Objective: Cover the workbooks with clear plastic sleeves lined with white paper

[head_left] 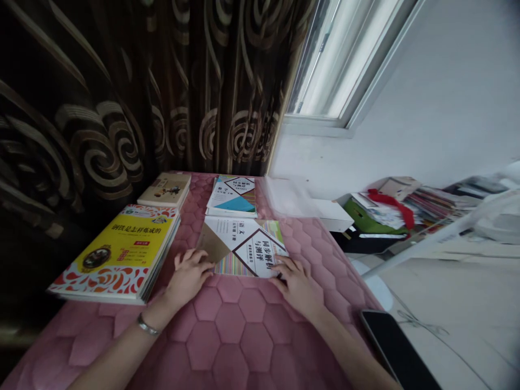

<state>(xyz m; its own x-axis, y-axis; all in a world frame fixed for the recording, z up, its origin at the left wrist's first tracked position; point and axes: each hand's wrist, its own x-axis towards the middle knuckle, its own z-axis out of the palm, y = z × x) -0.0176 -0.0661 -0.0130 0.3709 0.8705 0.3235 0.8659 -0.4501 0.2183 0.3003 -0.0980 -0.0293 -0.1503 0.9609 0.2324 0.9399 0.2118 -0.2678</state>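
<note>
A workbook (244,246) with a white, brown and striped cover lies in the middle of the pink table, its printed text turned sideways. My left hand (189,276), with a silver bracelet at the wrist, grips its left edge with bent fingers. At the opposite edge my right hand (298,284) has its fingers curled over the near right corner. My thumbs are partly hidden. Just beyond lies a small stack of books with a blue and white workbook (233,195) on top. Left of my left hand is a stack topped by a yellow book (122,244).
A tan book (164,188) lies behind the yellow one. Pink quilted cloth (231,336) covers the table. A dark phone (396,349) rests at its right edge. Beyond are a white box (333,215) and piled papers (430,203). A patterned curtain (182,81) hangs behind.
</note>
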